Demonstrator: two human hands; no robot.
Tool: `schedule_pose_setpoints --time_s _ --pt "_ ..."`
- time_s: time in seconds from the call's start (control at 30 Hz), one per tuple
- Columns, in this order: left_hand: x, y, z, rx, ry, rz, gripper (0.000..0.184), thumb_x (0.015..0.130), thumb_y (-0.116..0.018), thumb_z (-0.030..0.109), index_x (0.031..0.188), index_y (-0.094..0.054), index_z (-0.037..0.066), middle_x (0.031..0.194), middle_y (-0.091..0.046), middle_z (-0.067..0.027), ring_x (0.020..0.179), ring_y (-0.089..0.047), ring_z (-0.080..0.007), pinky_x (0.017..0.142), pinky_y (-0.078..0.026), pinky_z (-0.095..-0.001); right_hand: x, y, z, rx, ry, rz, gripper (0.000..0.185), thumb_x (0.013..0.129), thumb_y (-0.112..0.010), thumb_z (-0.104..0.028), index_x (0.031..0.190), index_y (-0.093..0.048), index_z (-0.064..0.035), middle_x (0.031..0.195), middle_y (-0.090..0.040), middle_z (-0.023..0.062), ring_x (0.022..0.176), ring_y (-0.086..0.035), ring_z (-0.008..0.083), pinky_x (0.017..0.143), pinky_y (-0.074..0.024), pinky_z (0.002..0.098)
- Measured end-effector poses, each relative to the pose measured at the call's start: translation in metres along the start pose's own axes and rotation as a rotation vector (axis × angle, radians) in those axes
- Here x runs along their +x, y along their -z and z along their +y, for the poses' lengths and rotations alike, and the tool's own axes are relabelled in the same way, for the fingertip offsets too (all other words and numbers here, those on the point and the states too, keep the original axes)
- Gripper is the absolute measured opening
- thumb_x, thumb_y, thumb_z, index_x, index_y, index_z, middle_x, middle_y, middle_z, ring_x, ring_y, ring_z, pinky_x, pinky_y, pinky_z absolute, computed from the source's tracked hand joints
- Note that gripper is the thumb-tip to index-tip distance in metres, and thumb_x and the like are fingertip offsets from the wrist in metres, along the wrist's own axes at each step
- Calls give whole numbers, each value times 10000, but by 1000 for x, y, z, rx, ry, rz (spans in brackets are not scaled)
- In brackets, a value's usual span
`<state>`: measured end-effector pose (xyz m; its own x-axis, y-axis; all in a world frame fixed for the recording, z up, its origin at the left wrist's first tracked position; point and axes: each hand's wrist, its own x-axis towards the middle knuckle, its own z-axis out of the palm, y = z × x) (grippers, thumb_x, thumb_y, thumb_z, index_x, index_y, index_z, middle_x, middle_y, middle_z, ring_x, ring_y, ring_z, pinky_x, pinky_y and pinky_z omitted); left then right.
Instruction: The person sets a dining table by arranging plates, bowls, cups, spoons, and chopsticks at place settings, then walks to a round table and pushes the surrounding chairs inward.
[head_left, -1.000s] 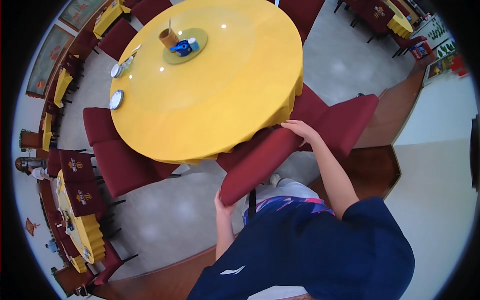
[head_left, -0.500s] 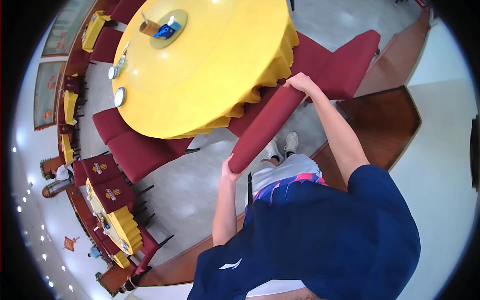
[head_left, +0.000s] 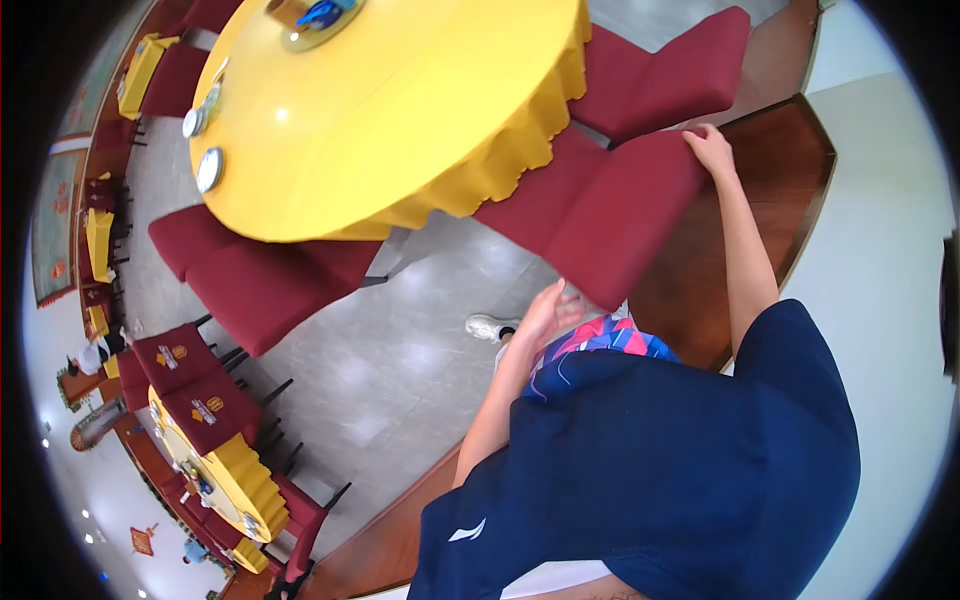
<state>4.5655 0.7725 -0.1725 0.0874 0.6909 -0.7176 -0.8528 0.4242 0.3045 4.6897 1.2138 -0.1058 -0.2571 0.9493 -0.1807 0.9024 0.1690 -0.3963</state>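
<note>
My right hand (head_left: 712,152) is curled over the upper corner of a dark red upholstered chair (head_left: 630,215). The chair's seat is partly under the yellow tablecloth's hanging edge. Beside the lower corner of the same backrest is my left hand (head_left: 550,315), its fingers spread and slightly blurred; whether a fingertip touches the fabric I cannot tell. The round table (head_left: 400,130) has a yellow cloth and a clear turntable. Another red chair (head_left: 670,80) stands just beyond my right hand.
A red chair (head_left: 280,285) stands to the left at the same table. Small stacked plates (head_left: 209,170) lie near the table's edge. A wood-panelled wall base (head_left: 750,220) is close on the right. More chairs with printed backs (head_left: 205,405) surround another table at lower left.
The chair's backrest has swung toward the right and now shows its broad face. My left hand has loosened from its lower corner, while my right hand stays on the upper one.
</note>
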Motion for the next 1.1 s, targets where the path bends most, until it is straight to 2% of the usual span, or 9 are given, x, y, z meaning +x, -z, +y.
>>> schedule_pose_setpoints --time_s 0.1,0.2,0.3,0.37,0.57,0.7,0.77,1.03,1.1 --pt "-60 68 15 -44 -211 109 560 996 -476 336 1411 -336 -13 1280 -522 -261 1105 -599 -303 925 -504 -403 -81 -42 -22 -142 132 276 712 805 -636 -359 1425 -371 -129 1444 -333 265 1204 -461 485 1006 -416 491" --pt "-134 168 7 -219 -329 185 481 982 -482 294 1358 -414 2 1212 -570 -241 1075 -607 -291 908 -509 -399 -203 -100 -92 -622 188 270 671 813 -620 -375 1401 -397 -141 1428 -376 254 1207 -441 492 960 -291 725" --pt "-226 253 -5 -485 -490 273 449 969 -449 282 1328 -458 12 1196 -586 -217 1068 -608 -282 918 -505 -406 -296 -181 -152 -152 395 -418 487 746 -630 -300 1146 -599 -23 1222 -571 280 1054 -607 415 898 -506 450" --pt "-269 315 -18 -639 -620 374 441 957 -451 280 1316 -470 25 1197 -591 -197 1052 -609 -273 909 -505 -396 -374 -248 -180 -142 532 -824 605 739 -644 -326 1264 -564 -35 1219 -579 279 1167 -553 389 1004 -442 434" --pt "-345 399 5 -936 -892 421 405 940 -454 262 1275 -495 38 1153 -616 -168 1001 -621 -253 871 -507 -379 -498 -292 -318 -187 908 -959 692 775 -632 -327 1371 -437 -36 1310 -480 299 1230 -480 419 1035 -413 430" --pt "-391 420 48 -840 -813 407 413 944 -456 267 1289 -485 43 1125 -626 -172 988 -628 -251 840 -514 -374 -494 -325 -403 -217 849 -927 664 785 -633 -306 1353 -444 -17 1271 -503 302 1202 -498 418 1024 -419 433" --pt "-412 443 67 -435 -743 652 421 952 -453 278 1305 -477 51 1113 -629 -180 983 -631 -251 805 -518 -366 -496 -348 -448 -182 811 -922 659 788 -638 -311 1347 -451 -16 1268 -511 290 1202 -496 414 1026 -415 428" --pt "-464 586 140 -563 -619 763 456 964 -445 319 1328 -453 44 1176 -594 -196 1002 -620 -261 812 -514 -374 -534 -426 -619 -48 716 -1102 686 822 -607 -304 1407 -374 -32 1421 -412 247 1236 -482 430 1033 -411 476" --pt "-478 609 185 -528 -625 746 466 964 -443 324 1336 -441 44 1185 -587 -200 1016 -613 -265 822 -512 -383 -555 -417 -658 343 58 -1456 754 860 -566 -306 1491 -216 -85 1537 -243 204 1294 -405 471 1033 -371 589"
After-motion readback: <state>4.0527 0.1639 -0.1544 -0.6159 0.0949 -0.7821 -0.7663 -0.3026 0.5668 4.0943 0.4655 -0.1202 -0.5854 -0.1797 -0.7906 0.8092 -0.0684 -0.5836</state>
